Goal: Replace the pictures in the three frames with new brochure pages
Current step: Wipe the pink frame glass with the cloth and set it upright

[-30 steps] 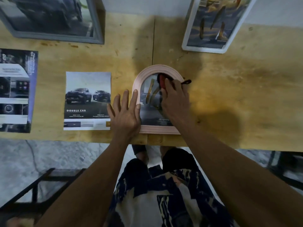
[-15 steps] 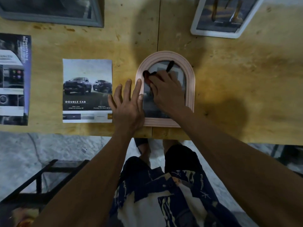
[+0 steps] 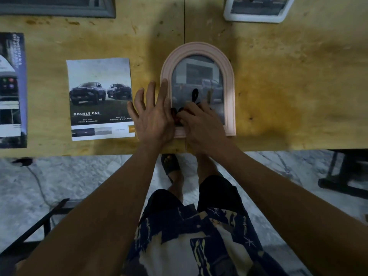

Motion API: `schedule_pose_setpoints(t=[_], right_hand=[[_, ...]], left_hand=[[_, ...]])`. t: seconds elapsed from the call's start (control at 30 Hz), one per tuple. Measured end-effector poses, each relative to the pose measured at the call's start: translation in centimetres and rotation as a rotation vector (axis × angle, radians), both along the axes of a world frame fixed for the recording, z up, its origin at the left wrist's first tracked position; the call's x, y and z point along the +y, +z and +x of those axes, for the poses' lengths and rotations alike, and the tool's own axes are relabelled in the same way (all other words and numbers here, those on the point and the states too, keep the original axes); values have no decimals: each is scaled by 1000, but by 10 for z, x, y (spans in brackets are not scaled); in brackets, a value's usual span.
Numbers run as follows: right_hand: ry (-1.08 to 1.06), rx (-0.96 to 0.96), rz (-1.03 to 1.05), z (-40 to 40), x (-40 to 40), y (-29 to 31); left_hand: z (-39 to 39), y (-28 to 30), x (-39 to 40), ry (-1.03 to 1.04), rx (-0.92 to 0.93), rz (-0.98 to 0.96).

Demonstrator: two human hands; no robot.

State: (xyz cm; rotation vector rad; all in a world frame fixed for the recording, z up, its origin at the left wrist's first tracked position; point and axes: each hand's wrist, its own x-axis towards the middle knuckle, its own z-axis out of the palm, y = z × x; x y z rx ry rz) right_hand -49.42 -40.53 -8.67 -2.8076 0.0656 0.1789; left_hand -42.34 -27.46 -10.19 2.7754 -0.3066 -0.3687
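The arched pink frame lies flat near the yellow bench's front edge. Right hand, fingers curled, pinches a dark red-and-black tool on its glass; left hand presses spread fingers on its left rim, the brochure page just beyond

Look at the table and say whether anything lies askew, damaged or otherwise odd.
Little stands out. The white frame at the far right sits tilted, unlike the grey frame at the far left. The Double Cab page lies slightly rotated. The arched pink frame lies square, with no damage or spill visible.
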Motion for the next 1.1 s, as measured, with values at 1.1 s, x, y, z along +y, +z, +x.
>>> schedule_pose_setpoints(t=[1.1], right_hand=[[-197, 296, 430, 21, -69, 48]], left_hand=[[-2, -2, 0, -7, -23, 3]])
